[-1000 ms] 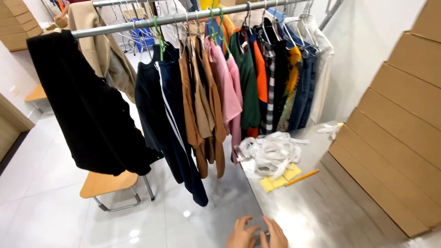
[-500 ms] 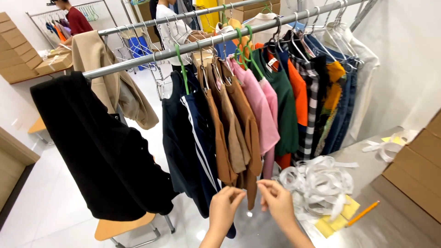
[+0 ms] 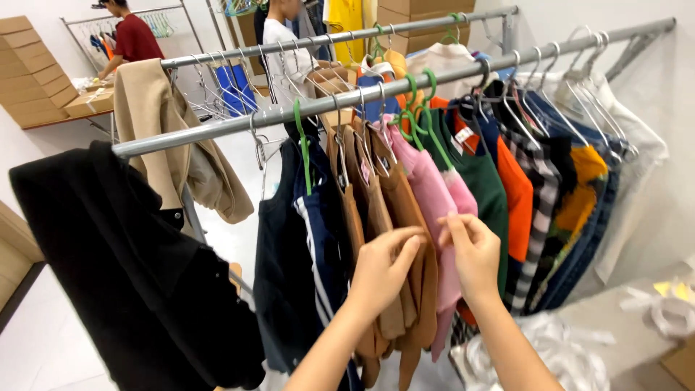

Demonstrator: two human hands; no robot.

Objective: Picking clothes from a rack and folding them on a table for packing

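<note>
Head view: the left hand sits at lower centre of the frame, fingers curled with the fingertips resting against the brown garment; whether cloth is actually pinched cannot be told. The right hand is just beside it to the right, thumb and fingers drawn together on the edge of the pink garment, pinching a fold of the fabric. Both garments hang on hangers from the front metal rail, which runs diagonally from centre left to upper right. The brown garment is a plain tan cloth falling in long narrow folds; the pink garment is soft, pale and hangs directly to its right, touching it. Left of the hands hangs a dark navy garment with white stripes on a green hanger. Right of the hands follow a green garment, an orange one, a checked one and denim pieces, all packed closely with no gap between them. A black garment is draped over the rail at lower left, and a beige coat is draped over the rear rail behind it. Open white floor shows at the lower left edge. Stacked cardboard boxes stand at upper left; their contents are not visible. White plastic wrapping lies at lower right.
</note>
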